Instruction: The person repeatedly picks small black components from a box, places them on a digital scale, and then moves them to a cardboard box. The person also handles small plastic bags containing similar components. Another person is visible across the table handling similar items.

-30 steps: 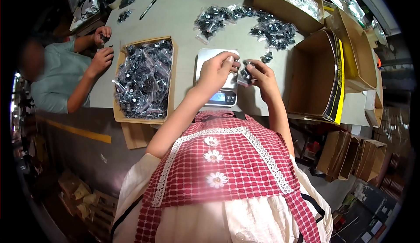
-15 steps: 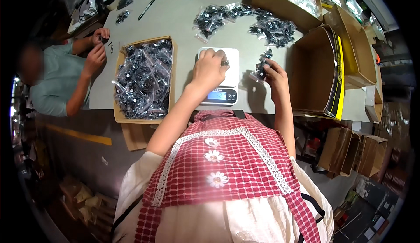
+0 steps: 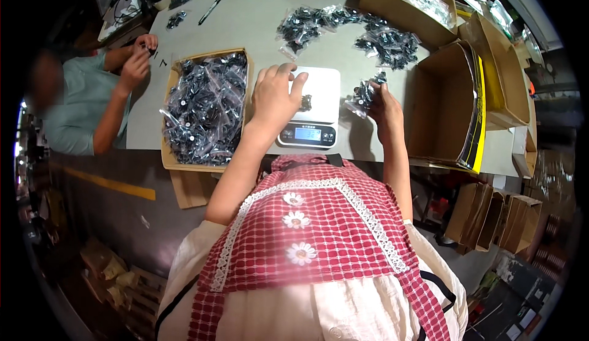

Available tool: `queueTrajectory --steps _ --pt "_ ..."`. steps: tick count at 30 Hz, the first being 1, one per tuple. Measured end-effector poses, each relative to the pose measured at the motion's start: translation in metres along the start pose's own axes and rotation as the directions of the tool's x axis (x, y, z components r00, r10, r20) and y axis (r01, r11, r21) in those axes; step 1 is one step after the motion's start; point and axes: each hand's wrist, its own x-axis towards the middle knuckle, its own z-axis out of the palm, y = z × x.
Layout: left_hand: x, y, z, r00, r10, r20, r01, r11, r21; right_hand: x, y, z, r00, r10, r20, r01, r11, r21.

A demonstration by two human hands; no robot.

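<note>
A white digital scale (image 3: 325, 89) with a lit display stands on the table in front of me. On its plate lies a small packet of dark parts (image 3: 305, 103). My left hand (image 3: 274, 98) is over the plate's left edge, its thumb and fingers apart and holding nothing, just beside that packet. Right of the scale, my right hand (image 3: 388, 111) pinches clear plastic bags of small black parts (image 3: 364, 96). How many bags it holds is hard to make out. Left of the scale, a shallow cardboard box (image 3: 248, 83) is heaped with similar bags.
More small bags (image 3: 392, 45) lie in piles at the back right. An open cardboard box (image 3: 438, 108) stands on the right, with another box (image 3: 405, 12) behind it. A black pen (image 3: 210, 10) lies at the back. At the left, a co-worker's hands (image 3: 138, 58) handle small parts.
My left hand has let go of the packet on the scale and drawn left, its fingers spreading. My right hand stays beside the scale with its bags. The view has shifted slightly.
</note>
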Motion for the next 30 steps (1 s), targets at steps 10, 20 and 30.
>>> queueTrajectory --steps 10,20,30 --pt "-0.002 -0.013 0.017 0.997 0.057 0.044 -0.059 0.997 0.045 0.003 0.014 -0.022 0.998 0.029 -0.048 -0.03 0.999 -0.014" --pt "-0.006 -0.009 0.018 0.986 0.063 0.156 -0.07 0.997 0.039 0.001 0.012 -0.026 0.995 0.043 -0.087 -0.043 0.999 0.0" --pt "-0.021 -0.018 0.015 0.959 0.056 0.278 -0.104 0.982 0.159 -0.003 -0.005 0.01 0.991 0.039 0.128 -0.035 0.999 -0.033"
